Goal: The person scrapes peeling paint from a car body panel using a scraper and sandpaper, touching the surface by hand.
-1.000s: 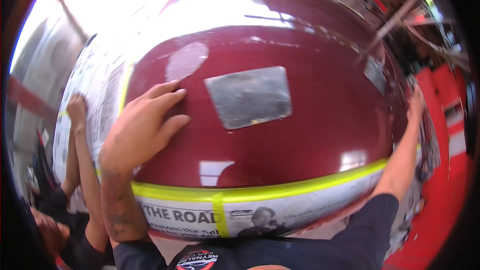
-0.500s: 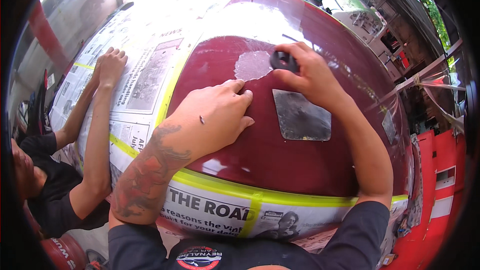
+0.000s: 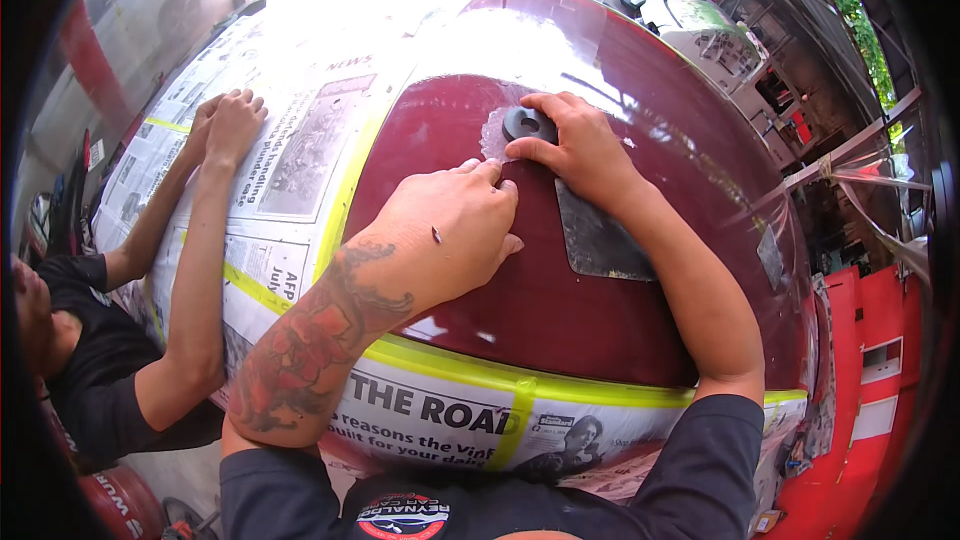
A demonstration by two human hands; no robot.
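Puck (image 3: 514, 126) now over pale patch (image 3: 492, 136)

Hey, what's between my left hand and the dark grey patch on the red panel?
Just a bare strip of the red panel shows between your left hand and the dark grey patch, in the head view.

Legible print marks newspaper sheets (image 3: 420, 402), a dark shirt (image 3: 480, 503), a red drum (image 3: 118, 502)
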